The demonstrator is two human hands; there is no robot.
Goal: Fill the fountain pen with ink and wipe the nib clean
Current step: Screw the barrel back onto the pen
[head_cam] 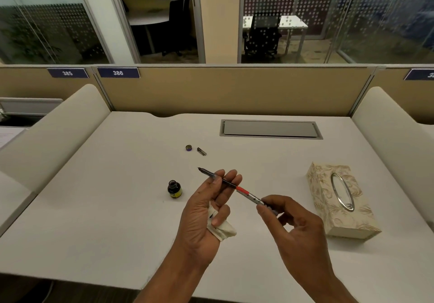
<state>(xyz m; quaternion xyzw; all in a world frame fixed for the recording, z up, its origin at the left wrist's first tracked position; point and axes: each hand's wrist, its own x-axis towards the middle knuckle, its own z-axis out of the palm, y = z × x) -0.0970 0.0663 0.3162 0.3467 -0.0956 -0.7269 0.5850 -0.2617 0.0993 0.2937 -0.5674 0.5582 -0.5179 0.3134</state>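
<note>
The fountain pen (pixel 243 191) lies slanted in the air between both hands, its nib pointing up-left at about the desk's middle. My left hand (pixel 206 206) pinches the pen near the nib end with thumb and fingers, and a crumpled white tissue (pixel 223 230) is tucked under its lower fingers. My right hand (pixel 293 227) grips the pen's silver rear end with its fingertips. An open ink bottle (pixel 174 188) with a yellow label stands on the desk left of my left hand. Its cap (pixel 188 148) and a small pen part (pixel 201 151) lie farther back.
A patterned tissue box (pixel 340 199) lies on the white desk (pixel 94 208) to the right of my right hand. A grey cable hatch (pixel 270 129) is set into the desk at the back. Padded dividers rise on both sides, with a beige partition behind.
</note>
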